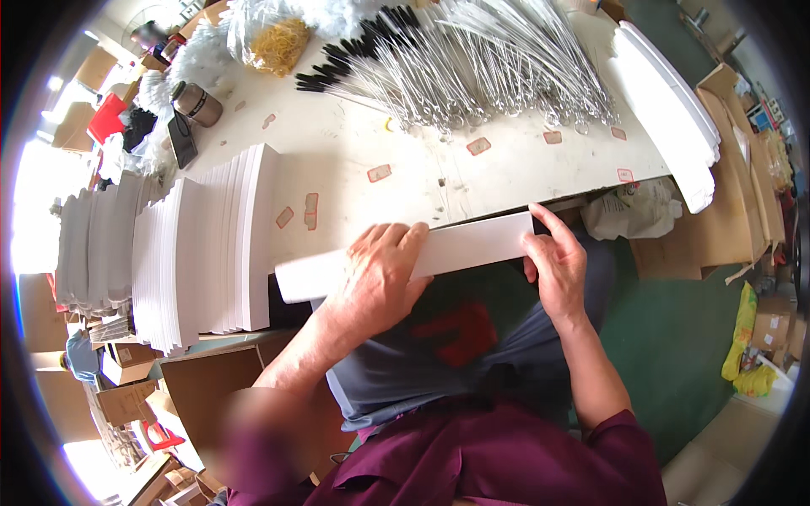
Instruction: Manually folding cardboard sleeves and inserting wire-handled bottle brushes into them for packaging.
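Observation:
A long, narrow white paper box [477, 244] lies across my lap at the table's front edge. My left hand [380, 270] is wrapped over its left half, thumb on the near side. At its right end, my right hand [553, 257] pinches the edge between thumb and fingers, where a dark opening shows. Left of my hands, several rows of similar white flat boxes [215, 244] stand packed together on the table. Further back lies a large pile of thin metal wire brushes [472, 72] with looped ends, some with black bristles.
The white table [337, 181] has small red-edged stickers on it. More long white boxes [666, 110] are stacked at its right end, beside an open cardboard carton [726, 185]. A crumpled white bag [633, 208] sits below the edge. At the back left are a metal flask [198, 105] and bagged yellow pieces [280, 46].

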Motion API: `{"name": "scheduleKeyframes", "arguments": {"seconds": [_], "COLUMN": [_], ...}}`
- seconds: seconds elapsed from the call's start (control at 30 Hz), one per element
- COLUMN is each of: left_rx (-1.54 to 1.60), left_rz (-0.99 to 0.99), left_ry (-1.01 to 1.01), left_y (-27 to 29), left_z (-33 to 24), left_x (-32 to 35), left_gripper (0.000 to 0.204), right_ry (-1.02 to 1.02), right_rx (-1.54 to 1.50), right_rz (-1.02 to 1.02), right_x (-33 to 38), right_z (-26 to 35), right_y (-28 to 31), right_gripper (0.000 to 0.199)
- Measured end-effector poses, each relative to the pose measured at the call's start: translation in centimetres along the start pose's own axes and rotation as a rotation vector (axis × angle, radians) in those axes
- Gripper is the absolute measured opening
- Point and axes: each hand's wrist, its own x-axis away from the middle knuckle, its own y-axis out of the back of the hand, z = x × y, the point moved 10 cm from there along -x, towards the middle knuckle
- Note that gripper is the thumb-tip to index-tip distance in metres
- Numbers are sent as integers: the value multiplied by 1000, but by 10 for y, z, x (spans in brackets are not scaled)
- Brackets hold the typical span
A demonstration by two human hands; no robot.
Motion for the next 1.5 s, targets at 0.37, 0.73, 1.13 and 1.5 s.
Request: {"name": "scheduleKeyframes", "arguments": {"seconds": [0.37, 0.73, 1.13, 1.5], "left_rx": [-379, -351, -73, -243], "left_rz": [6, 108, -55, -307], "left_ry": [3, 133, 142, 107], "left_y": [9, 11, 9, -17], "left_z": [65, 114, 126, 135], "left_x": [-44, -48, -115, -142], "left_gripper": [55, 58, 31, 11], "right_ry": [63, 543, 526, 639], "right_rx": [290, 663, 756, 738], "right_rz": [278, 234, 141, 123], "right_x": [1, -52, -87, -79], "right_z": [-1, 45, 27, 30], "right_y": [-66, -96, -99, -104], "right_gripper": [26, 14, 17, 12]}}
